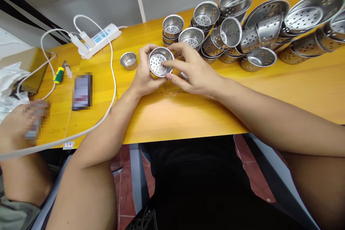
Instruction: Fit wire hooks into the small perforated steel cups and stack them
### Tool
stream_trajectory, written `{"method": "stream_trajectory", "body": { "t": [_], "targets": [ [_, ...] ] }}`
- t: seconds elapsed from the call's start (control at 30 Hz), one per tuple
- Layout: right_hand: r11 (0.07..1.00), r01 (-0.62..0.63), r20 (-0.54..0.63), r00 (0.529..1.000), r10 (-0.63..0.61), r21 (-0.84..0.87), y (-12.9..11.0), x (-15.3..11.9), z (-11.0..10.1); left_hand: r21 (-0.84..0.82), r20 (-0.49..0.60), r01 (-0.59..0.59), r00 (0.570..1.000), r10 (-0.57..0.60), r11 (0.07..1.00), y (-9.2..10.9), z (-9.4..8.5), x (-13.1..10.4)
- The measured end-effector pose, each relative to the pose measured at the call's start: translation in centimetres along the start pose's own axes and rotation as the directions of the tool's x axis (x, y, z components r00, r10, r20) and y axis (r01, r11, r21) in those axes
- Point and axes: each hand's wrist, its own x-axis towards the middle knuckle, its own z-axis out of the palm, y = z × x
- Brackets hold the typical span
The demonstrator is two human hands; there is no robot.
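Note:
My left hand point(147, 73) is closed around a small perforated metal cup point(155, 64), its open top tilted toward me. My right hand point(195, 70) grips the same cup from the right: a finger reaches inside near a thin wire, and the thumb lies at the rim. The far side of the cup is hidden by my fingers. On the table just below it lie thin wire rings point(170, 95). Left of my left hand stands a smaller metal cup point(128, 61), apart from it. Beyond my right hand, a perforated cup point(191, 37) sits among stacked ones.
Stacked perforated metal cups point(229, 34) and wider bowls point(314, 10) fill the back right. At the left are a power strip point(101, 41), a white cable point(111, 61), a screwdriver point(58, 74) and a phone point(82, 91). Another person's hand point(20, 124) rests at far left.

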Motion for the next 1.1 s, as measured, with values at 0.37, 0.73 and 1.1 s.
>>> {"method": "stream_trajectory", "body": {
  "t": [0.37, 0.73, 1.1],
  "targets": [
    [0.999, -0.026, -0.026, 0.999, 0.027, 0.037, 0.8, -0.3, 0.2, -0.015, 0.026, 0.028, 0.999, -0.027, 1.000, -1.1, -0.4, -0.1],
    [0.999, 0.036, -0.041, 0.999, -0.035, 0.038, 0.3, 0.2, -1.0, 0.092, -0.117, 0.104, 0.989, -0.093, 0.990, -4.2, -0.6, -0.6],
    [0.982, 0.182, 0.051, 0.982, -0.180, -0.053, 0.2, 0.0, -0.1, -0.051, -0.094, 0.133, 0.986, -0.137, 0.990, -10.1, -1.0, 6.4]
  ]
}}
